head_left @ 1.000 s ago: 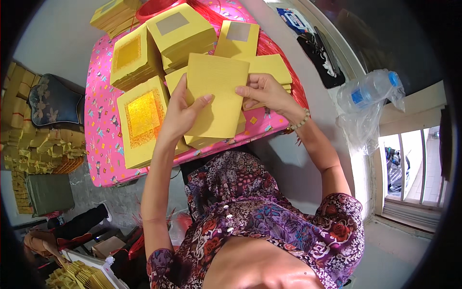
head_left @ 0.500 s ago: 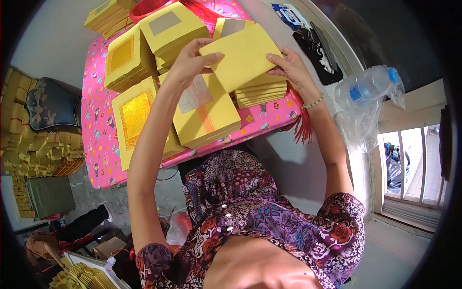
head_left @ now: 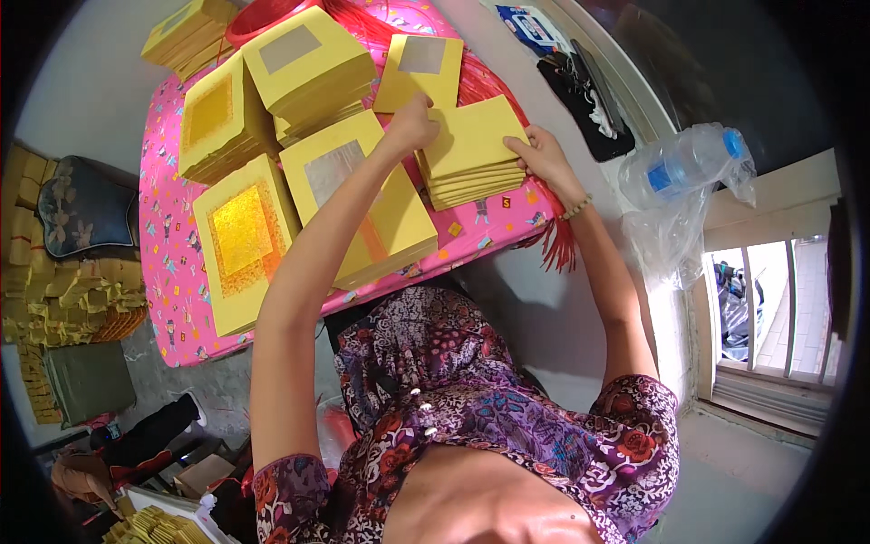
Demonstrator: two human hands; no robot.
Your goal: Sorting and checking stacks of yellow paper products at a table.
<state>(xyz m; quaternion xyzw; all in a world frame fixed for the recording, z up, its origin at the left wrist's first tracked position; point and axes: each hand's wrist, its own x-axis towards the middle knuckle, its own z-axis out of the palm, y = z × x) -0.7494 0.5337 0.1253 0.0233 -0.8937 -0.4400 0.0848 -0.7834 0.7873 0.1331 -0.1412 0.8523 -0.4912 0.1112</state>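
Note:
A stack of folded yellow paper (head_left: 473,136) lies near the table's right edge, its top sheet plain. My right hand (head_left: 544,159) grips its right edge, thumb on top and fingers down the side. At the stack's left edge is my left hand (head_left: 413,124), its fingers curled in; the fingertips are partly hidden, and what they hold, if anything, cannot be made out. Just beyond that hand lies yellow paper with a silver square (head_left: 422,56). Under my left forearm stands a thick block of yellow paper (head_left: 399,210) with a silver patch and an orange band.
More yellow paper stacks with gold or silver squares (head_left: 243,218) cover the left of the pink patterned table (head_left: 169,281). A red basin (head_left: 263,23) and red strings (head_left: 485,83) lie at the back. On the right ledge are a black pouch (head_left: 584,113) and a plastic bottle (head_left: 680,172).
The yellow paper held up between both hands is now down on the stack. My left hand has curled in and moved to the stack's left edge. The view has shifted slightly.

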